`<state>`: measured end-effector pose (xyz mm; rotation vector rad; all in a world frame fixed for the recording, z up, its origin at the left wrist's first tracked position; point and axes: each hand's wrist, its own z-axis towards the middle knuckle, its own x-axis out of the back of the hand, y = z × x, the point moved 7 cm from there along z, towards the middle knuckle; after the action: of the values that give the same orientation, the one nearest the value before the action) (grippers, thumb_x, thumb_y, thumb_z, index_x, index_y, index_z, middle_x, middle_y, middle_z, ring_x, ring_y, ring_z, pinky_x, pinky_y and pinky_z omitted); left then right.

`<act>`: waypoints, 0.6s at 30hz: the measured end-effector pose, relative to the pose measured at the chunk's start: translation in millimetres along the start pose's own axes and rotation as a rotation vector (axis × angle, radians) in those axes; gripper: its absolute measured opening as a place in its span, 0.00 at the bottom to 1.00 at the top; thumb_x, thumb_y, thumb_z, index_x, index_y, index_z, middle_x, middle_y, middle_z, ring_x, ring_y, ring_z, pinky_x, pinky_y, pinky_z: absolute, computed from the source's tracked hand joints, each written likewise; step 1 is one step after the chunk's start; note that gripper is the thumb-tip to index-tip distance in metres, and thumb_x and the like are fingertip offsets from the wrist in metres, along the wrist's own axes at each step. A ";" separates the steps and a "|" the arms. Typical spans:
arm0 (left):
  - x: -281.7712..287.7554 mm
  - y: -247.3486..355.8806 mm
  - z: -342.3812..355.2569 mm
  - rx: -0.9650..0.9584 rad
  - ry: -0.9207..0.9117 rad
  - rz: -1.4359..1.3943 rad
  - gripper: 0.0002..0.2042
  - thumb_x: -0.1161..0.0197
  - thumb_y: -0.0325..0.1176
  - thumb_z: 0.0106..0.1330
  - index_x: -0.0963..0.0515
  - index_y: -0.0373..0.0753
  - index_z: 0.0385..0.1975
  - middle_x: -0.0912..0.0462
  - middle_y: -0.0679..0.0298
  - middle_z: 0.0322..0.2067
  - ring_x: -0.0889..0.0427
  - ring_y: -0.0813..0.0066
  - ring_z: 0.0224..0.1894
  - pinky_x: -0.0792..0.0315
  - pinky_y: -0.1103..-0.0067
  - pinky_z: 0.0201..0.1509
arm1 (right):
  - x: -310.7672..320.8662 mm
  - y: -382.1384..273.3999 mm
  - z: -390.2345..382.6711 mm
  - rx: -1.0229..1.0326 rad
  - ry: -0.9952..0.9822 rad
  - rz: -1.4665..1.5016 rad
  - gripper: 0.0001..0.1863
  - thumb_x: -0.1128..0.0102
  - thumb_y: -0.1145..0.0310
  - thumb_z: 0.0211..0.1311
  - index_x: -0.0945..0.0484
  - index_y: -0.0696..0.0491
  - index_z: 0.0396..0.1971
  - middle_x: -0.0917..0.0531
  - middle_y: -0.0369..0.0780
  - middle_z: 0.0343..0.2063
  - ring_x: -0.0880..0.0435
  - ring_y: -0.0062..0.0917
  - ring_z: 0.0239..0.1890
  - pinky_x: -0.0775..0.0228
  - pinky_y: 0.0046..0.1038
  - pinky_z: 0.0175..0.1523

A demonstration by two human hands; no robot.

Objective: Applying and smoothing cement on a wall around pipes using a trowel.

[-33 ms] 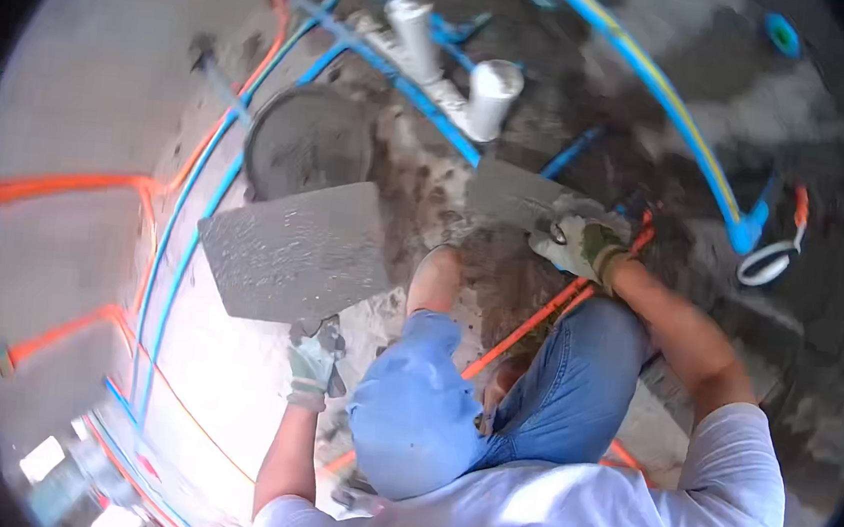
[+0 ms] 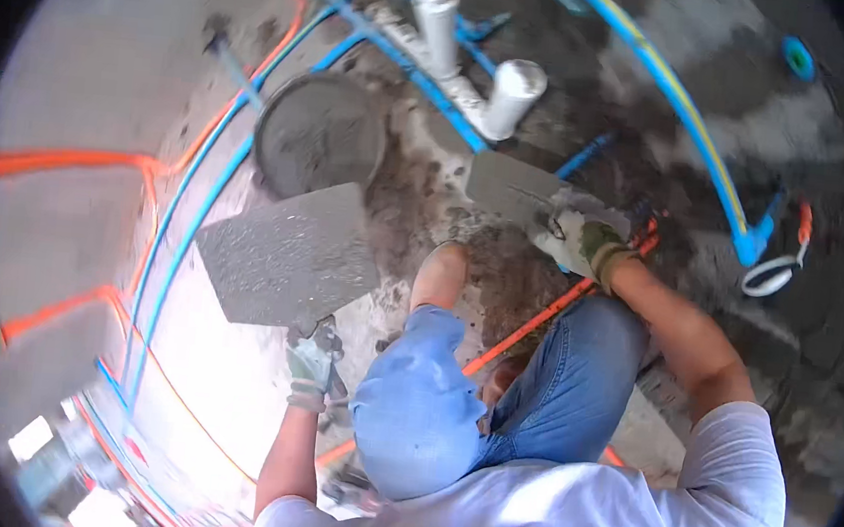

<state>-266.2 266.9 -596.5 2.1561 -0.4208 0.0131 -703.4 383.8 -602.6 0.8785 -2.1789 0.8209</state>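
My left hand (image 2: 311,362), in a pale work glove, is closed at the near edge of a hawk (image 2: 287,257), its broad grey board coated with wet-looking mortar. My right hand (image 2: 574,242), gloved too, grips a plastering trowel (image 2: 509,185) by its handle. The trowel's flat grey blade points left, over the wet, dirty floor. Just beyond the hawk stands a round bucket (image 2: 320,134) of grey mortar, its near rim partly hidden by the board. My bare lower leg and jeans show between the two hands.
White pipe stubs (image 2: 514,96) rise beyond the trowel. Blue pipes (image 2: 428,83) and orange conduits (image 2: 80,159) run along the floor and wall at left. A blue-and-yellow pipe (image 2: 678,95) curves at right above a white ring (image 2: 770,276). An orange tube (image 2: 532,325) passes beside my knee.
The view has turned slightly, so the bucket and white pipes sit farther right. The hawk has shifted a little toward me. Both hands keep their grip.
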 end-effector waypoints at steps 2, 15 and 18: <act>31.4 -30.9 -27.0 0.099 0.215 -0.232 0.07 0.40 0.25 0.59 0.30 0.46 0.33 0.28 0.69 0.19 0.30 0.80 0.16 0.38 0.82 0.15 | 6.7 -44.6 9.3 0.105 0.038 0.027 0.21 0.45 0.47 0.56 0.21 0.53 0.28 0.19 0.47 0.26 0.19 0.41 0.30 0.30 0.40 0.37; 23.6 -328.1 83.3 -0.066 -0.233 0.408 0.08 0.46 0.37 0.60 0.22 0.45 0.33 0.18 0.62 0.31 0.21 0.68 0.28 0.27 0.71 0.35 | 33.0 -445.5 125.8 0.889 0.151 -1.137 0.12 0.38 0.65 0.48 0.15 0.49 0.34 0.15 0.40 0.37 0.16 0.32 0.41 0.23 0.35 0.41; -108.5 -127.2 84.9 -0.575 -0.234 0.505 0.12 0.45 0.40 0.62 0.19 0.43 0.39 0.17 0.55 0.39 0.20 0.54 0.43 0.28 0.68 0.47 | 17.9 -364.2 230.6 0.740 0.090 -1.449 0.12 0.37 0.66 0.47 0.14 0.47 0.35 0.15 0.39 0.39 0.17 0.30 0.42 0.24 0.36 0.41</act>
<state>-342.3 298.1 -765.1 1.4501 -0.9687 -0.0695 -513.2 -3.2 -616.9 2.2310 -0.6140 0.7648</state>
